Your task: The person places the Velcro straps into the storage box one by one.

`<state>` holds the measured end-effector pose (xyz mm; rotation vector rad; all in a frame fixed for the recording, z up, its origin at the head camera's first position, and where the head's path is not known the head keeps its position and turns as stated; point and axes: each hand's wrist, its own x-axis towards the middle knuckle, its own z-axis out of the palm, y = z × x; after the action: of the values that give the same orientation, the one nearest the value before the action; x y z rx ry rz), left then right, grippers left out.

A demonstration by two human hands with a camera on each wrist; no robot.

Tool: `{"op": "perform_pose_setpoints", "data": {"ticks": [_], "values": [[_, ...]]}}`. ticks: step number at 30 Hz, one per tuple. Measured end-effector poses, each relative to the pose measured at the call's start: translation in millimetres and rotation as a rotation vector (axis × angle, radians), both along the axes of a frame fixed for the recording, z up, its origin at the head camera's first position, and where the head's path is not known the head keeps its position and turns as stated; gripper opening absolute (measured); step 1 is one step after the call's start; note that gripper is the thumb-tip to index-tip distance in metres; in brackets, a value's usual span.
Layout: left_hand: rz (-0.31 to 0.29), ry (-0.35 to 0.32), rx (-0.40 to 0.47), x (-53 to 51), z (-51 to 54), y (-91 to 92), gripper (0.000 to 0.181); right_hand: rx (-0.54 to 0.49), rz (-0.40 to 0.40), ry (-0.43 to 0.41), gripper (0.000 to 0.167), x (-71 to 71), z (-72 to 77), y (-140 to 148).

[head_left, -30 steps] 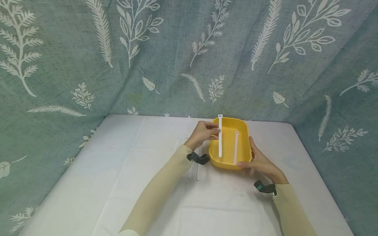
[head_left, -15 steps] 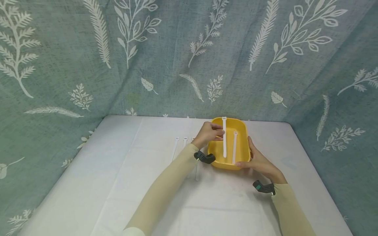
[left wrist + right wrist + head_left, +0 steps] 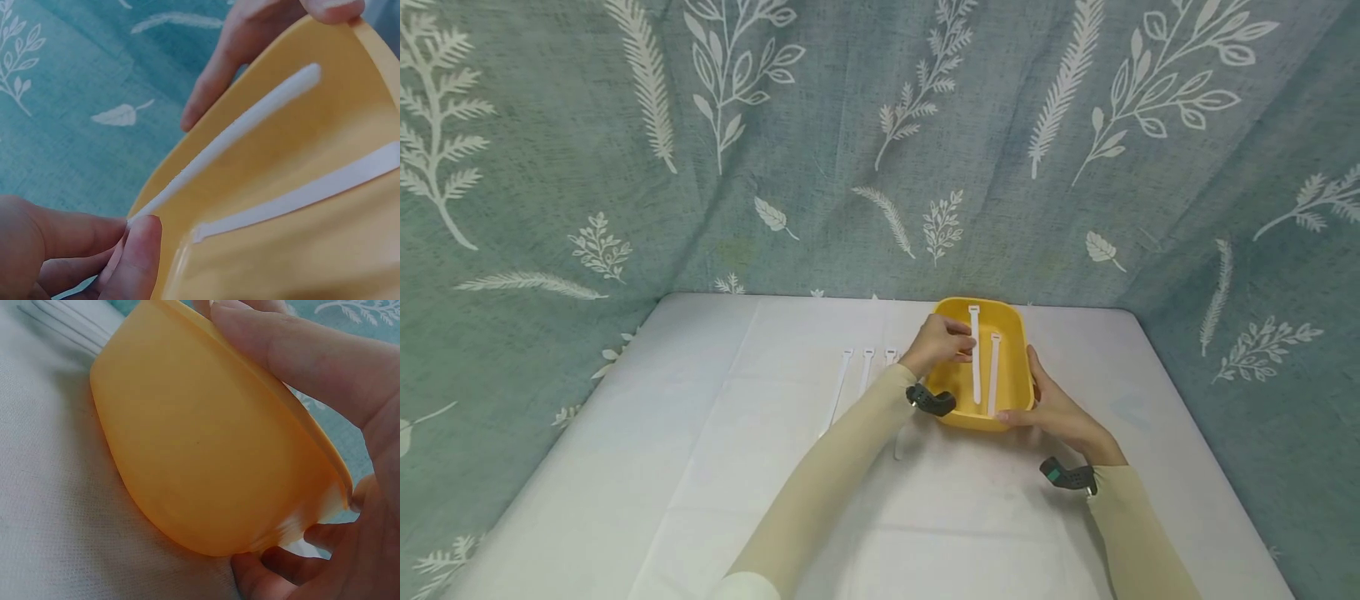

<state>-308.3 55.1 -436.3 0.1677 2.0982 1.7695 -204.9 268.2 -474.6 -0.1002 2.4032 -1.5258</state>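
I have the left hand (image 3: pixel 942 342) pinching a white slotted strap (image 3: pixel 976 375), nearly parallel to the second strap (image 3: pixel 993 375) just right of that hand; my right hand (image 3: pixel 1054 410) grips the yellow tray (image 3: pixel 1011 371).

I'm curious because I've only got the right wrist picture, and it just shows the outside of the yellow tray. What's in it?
Observer: One white strip rests inside the yellow tray.
Operator: Is the left grip holding anything?
Observer: Yes, it pinches another white strip over the tray.
Operator: Cool! Is anything strapped on just behind that grip?
Observer: Yes, a dark band.
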Motion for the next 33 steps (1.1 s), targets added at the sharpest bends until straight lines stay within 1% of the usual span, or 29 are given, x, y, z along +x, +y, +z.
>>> {"op": "perform_pose_setpoints", "data": {"ticks": [5, 11, 23, 27, 30, 33], "values": [[-0.011, 0.009, -0.042, 1.3, -1.2, 5.0, 0.03, -0.003, 0.004, 0.008, 0.136, -0.5, 0.0, 0.1], [0.013, 0.006, -0.068, 2.9, -3.1, 9.9, 0.028, -0.01, 0.007, 0.008, 0.136, -0.8, -0.9, 0.7], [0.011, 0.039, -0.196, 5.1, -9.7, 19.2, 0.026, -0.036, 0.017, 0.016, 0.135, -0.9, -4.0, 2.1], [-0.009, 0.029, -0.216, 0.6, -12.3, 19.6, 0.026, -0.018, 0.013, 0.013, 0.136, -1.0, -2.6, 1.7], [-0.026, 0.017, -0.23, -1.7, -12.0, 19.4, 0.026, -0.014, 0.01, 0.012, 0.136, -1.1, -3.0, 1.8], [-0.026, 0.013, -0.252, -0.5, -10.9, 20.9, 0.027, -0.018, 0.006, 0.01, 0.136, -1.4, -4.3, 2.2]]}}
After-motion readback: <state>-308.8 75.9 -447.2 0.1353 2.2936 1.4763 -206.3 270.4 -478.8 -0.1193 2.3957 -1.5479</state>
